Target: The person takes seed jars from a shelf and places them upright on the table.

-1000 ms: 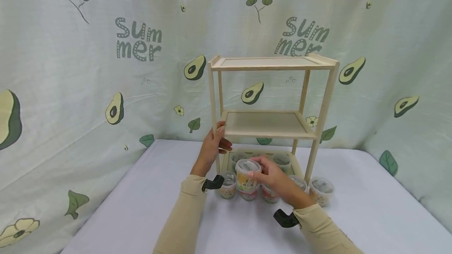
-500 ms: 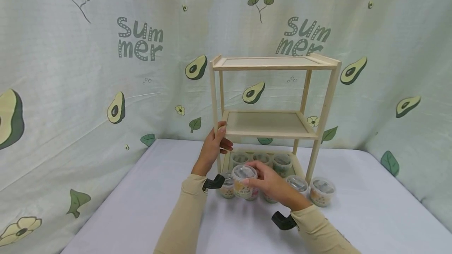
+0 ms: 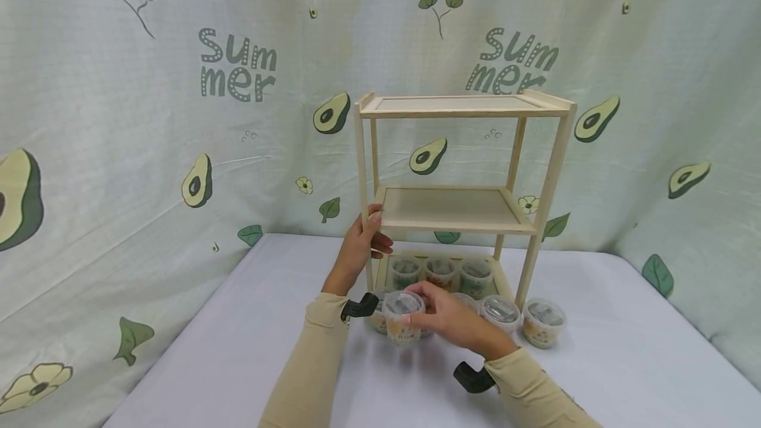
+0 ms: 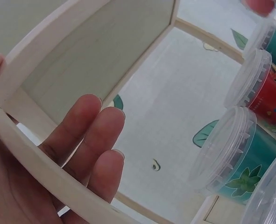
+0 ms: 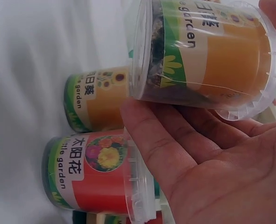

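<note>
My right hand (image 3: 454,322) holds a clear-lidded plastic planting tub (image 3: 404,330) by its side, between thumb and fingers. An orange "little garden" label wraps this tub (image 5: 222,56) in the right wrist view, where the hand (image 5: 208,163) lies along it. The tub is upright, above the table in front of the wooden shelf rack (image 3: 458,228). At the rack's left front post, my left hand (image 3: 359,246) grips the wood beside the middle shelf. In the left wrist view its fingers (image 4: 98,135) pass behind the post (image 4: 49,175).
Three similar tubs (image 3: 440,273) stand on the bottom shelf. More tubs, including one at the far right (image 3: 542,323), stand in a front row on the white table (image 3: 250,342). A red-labelled tub (image 5: 100,170) and another orange-labelled tub (image 5: 102,98) appear below the held one.
My right hand has brought the held tub down and to the left, nearer to me, uncovering the tubs on the bottom shelf. The left hand stays on the post.
</note>
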`<state>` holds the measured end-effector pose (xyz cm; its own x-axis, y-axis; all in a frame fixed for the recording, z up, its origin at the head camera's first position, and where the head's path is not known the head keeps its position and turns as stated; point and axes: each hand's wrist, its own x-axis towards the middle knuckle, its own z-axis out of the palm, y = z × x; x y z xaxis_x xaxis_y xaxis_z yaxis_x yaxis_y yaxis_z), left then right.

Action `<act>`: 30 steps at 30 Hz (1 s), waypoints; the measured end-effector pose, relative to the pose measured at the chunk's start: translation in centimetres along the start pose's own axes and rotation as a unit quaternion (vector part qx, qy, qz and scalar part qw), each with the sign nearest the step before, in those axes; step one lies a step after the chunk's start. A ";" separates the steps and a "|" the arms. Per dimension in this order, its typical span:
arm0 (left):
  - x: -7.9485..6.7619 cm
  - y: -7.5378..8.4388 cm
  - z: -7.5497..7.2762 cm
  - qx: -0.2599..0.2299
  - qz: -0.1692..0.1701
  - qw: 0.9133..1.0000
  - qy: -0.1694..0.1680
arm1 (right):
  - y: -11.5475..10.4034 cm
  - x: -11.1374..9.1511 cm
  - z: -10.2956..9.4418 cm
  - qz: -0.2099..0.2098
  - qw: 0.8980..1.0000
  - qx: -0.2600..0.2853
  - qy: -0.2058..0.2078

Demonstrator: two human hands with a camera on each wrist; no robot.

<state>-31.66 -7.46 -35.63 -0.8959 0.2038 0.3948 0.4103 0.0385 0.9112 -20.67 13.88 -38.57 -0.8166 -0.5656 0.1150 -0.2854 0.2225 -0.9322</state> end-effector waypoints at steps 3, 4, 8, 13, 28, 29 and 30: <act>-0.1 0.0 0.1 0.006 0.003 1.000 0.005 | 0.4 -0.1 0.0 0.007 1.000 -0.010 -0.002; -0.1 0.0 0.1 0.009 0.003 1.000 0.006 | 0.5 -0.1 0.1 0.009 1.000 -0.010 -0.005; -0.1 0.0 0.1 0.011 0.002 1.000 0.005 | 0.9 -0.2 0.3 0.010 1.000 -0.013 -0.008; -0.1 0.1 0.0 0.010 0.002 1.000 0.002 | 1.3 0.0 1.0 -0.011 0.999 -0.030 -0.023; 0.2 0.2 -0.1 0.007 -0.001 1.000 -0.003 | 2.3 0.7 3.0 0.000 0.993 -0.117 -0.003; 0.1 0.2 -0.1 0.007 -0.003 1.000 -0.003 | 2.4 0.7 3.1 -0.001 0.993 -0.121 -0.002; 0.1 0.2 -0.1 0.007 -0.004 1.000 -0.004 | 2.5 0.7 3.1 -0.001 0.992 -0.126 -0.002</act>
<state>-31.72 -7.57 -35.39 -0.8980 0.2114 0.3859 0.4048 0.0530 0.9129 -20.43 11.54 -41.88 -0.8142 -0.5692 0.1144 -0.4030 0.4123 -0.8171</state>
